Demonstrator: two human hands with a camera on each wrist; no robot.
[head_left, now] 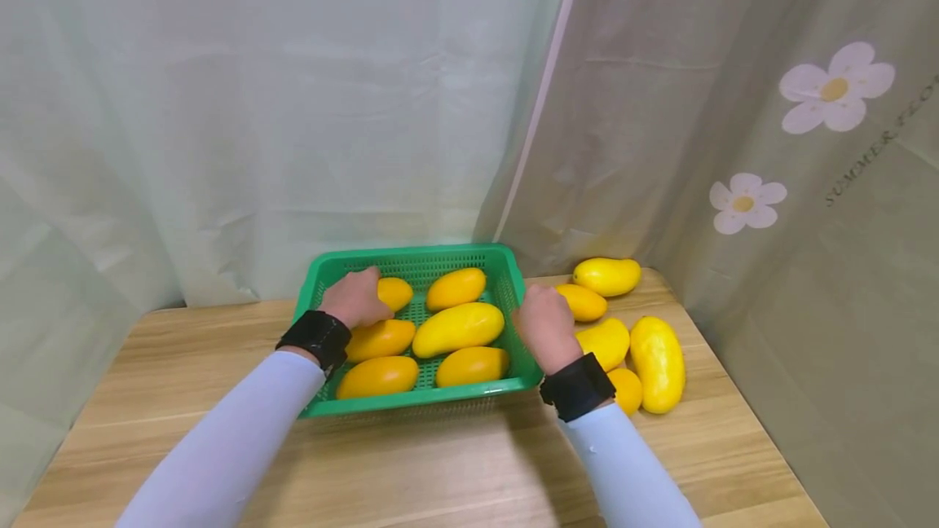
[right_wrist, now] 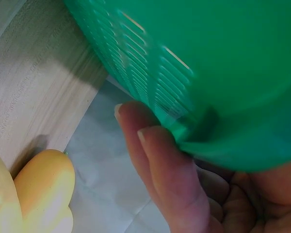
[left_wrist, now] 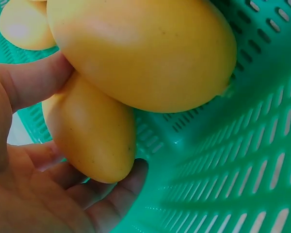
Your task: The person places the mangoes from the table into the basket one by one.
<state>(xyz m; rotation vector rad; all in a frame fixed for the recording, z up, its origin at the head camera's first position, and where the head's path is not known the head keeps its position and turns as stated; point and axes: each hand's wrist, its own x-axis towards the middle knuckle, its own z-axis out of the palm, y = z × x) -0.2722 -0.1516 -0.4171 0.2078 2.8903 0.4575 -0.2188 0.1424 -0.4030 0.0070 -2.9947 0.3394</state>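
A green slotted plastic basket (head_left: 411, 403) holds several yellow mangoes, laid out in two columns. Reaching into its back left corner, my left hand (head_left: 357, 298) grips a mango (head_left: 394, 293). In the left wrist view the thumb lies on one side of that mango (left_wrist: 94, 131) and the fingers curl along the other, while a nearer mango (left_wrist: 145, 53) partly covers it. At the basket's right side, my right hand (head_left: 547, 326) holds the rim. The right wrist view has its fingers (right_wrist: 172, 162) against the outside of the green wall (right_wrist: 223, 73).
Several loose mangoes lie on the wooden table (head_left: 469, 463) to the right of the basket, among them a large one (head_left: 657, 365) and one at the back (head_left: 606, 276). A grey curtain (head_left: 293, 104) hangs behind the table; a flowered curtain (head_left: 829, 283) borders its right edge.
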